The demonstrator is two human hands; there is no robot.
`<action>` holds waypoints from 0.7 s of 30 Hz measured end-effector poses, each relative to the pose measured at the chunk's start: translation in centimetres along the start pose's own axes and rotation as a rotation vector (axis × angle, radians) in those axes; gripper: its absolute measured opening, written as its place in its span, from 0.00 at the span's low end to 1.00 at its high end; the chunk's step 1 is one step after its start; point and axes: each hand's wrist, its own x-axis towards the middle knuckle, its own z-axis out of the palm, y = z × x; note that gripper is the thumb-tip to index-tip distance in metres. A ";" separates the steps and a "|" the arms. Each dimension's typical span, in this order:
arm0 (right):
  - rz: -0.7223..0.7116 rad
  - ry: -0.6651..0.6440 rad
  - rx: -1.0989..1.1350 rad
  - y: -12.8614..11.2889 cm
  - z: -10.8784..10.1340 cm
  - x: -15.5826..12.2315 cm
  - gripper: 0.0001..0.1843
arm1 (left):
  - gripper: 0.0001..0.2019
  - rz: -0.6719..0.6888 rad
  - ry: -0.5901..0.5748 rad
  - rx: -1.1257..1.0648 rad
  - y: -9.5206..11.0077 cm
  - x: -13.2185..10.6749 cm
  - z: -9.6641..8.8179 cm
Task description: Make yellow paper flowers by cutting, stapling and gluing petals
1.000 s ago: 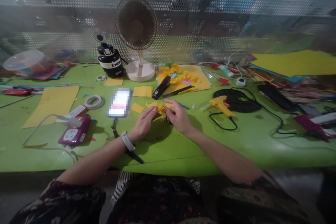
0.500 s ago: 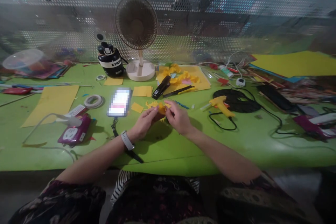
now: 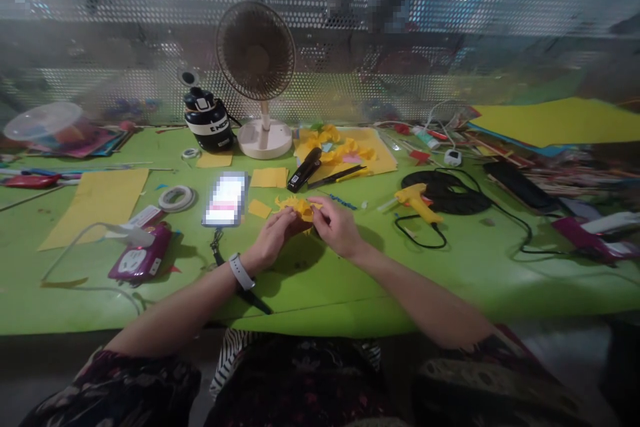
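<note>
My left hand [image 3: 273,237] and my right hand [image 3: 336,228] meet over the green table [image 3: 325,280], both pinched on a small yellow paper flower piece [image 3: 299,206]. The fingers of each hand curl round its edges, and the paper sticks out above them. A white watch sits on my left wrist. A phone [image 3: 226,198] lies just left of my left hand, with a small yellow paper square [image 3: 260,208] between them.
A yellow glue gun [image 3: 417,201] with a black cord lies right of my hands. Behind them are a black stapler [image 3: 304,170], scissors [image 3: 337,176], yellow paper sheets, a desk fan [image 3: 257,73] and a black bottle [image 3: 207,121]. Tape roll [image 3: 176,198] and a purple power strip [image 3: 143,259] lie left.
Both hands have stayed on the yellow paper piece, turning it a little between the fingers. The view has shifted slightly.
</note>
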 end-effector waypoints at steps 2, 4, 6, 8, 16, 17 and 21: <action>-0.005 -0.005 -0.003 0.0 0.0 0.0 0.21 | 0.13 0.008 0.005 0.021 -0.1 0.0 -0.1; -0.013 0.000 -0.011 0.0 0.0 0.0 0.21 | 0.13 0.009 -0.007 0.025 -0.1 0.1 -0.2; -0.032 0.016 -0.029 0.1 0.0 0.0 0.20 | 0.13 0.006 -0.019 0.010 0.0 0.1 -0.2; -0.067 0.031 -0.041 0.3 0.2 0.0 0.20 | 0.13 0.000 -0.016 -0.005 0.2 0.1 -0.1; -0.119 0.061 0.012 0.6 0.3 0.0 0.17 | 0.13 -0.005 0.012 -0.025 0.6 -0.1 0.1; -0.104 0.049 0.032 0.5 0.3 0.0 0.17 | 0.13 0.009 0.013 -0.032 0.5 -0.1 0.1; -0.051 0.021 0.136 0.4 0.1 0.1 0.18 | 0.14 0.041 0.006 -0.046 0.4 0.1 -0.4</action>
